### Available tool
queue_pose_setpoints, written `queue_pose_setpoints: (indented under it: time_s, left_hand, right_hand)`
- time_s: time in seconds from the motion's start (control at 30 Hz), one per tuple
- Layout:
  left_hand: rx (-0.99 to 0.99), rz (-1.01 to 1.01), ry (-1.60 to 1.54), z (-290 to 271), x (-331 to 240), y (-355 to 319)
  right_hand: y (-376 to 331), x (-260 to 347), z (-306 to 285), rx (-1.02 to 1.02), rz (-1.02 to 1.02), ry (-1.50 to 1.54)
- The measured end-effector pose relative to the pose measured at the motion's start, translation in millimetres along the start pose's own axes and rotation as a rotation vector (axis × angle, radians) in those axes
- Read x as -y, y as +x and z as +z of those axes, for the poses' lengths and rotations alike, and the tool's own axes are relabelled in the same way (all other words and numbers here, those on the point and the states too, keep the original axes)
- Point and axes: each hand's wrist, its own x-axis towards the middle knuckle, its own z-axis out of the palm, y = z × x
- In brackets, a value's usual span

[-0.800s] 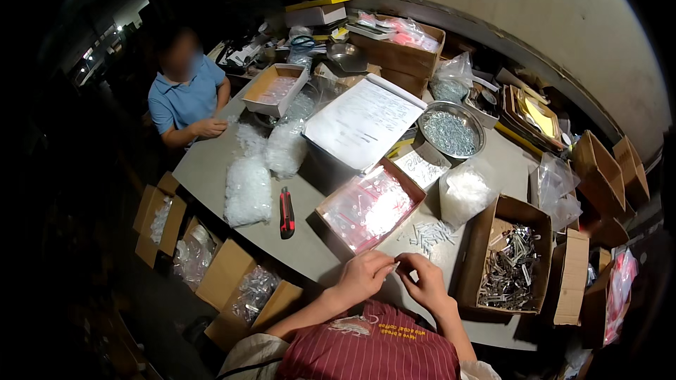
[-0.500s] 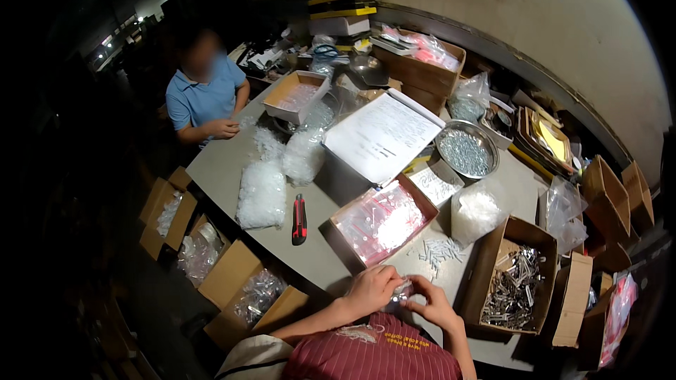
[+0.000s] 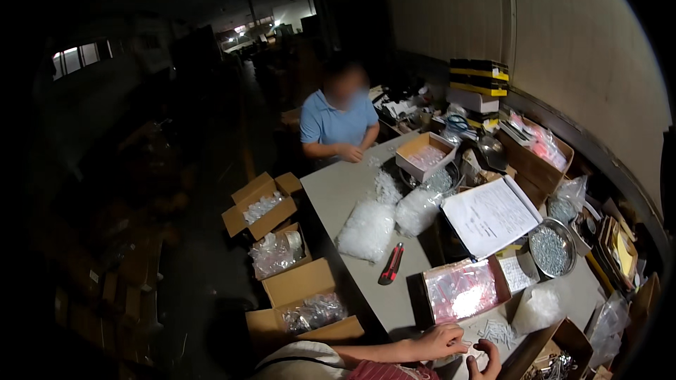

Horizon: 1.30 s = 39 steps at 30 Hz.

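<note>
While the left hand point(image 3: 440, 341) rests with fingers spread on the grey table point(image 3: 352, 190), the right hand point(image 3: 486, 362) curls loosely, holding nothing visible; just beyond them lies a scatter of small pale screws point(image 3: 496, 331), beside a box of clear pink-tinted bags point(image 3: 461, 290).
</note>
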Motion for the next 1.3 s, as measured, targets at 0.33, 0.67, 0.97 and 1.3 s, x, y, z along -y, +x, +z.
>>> queue_pose_setpoints:
  time_s: [0.33, 0.67, 0.97, 1.3]
  left_hand:
    - [0.020, -0.018, 0.066, 4, 6, -7]
    - [0.145, 0.084, 0.208, 18, 30, -12]
    - [0.219, 0.193, 0.370, 17, 30, -7]
    - [0.004, 0.081, 0.138, 15, 27, -2]
  right_hand:
    - [23, -14, -11, 0.235, -0.505, -0.593]
    - [14, -36, -3, 0.448, -0.366, -0.523]
    - [17, -44, 5, 0.390, -0.404, -0.728]
    - [39, 95, -23, 0.149, -0.467, -0.586]
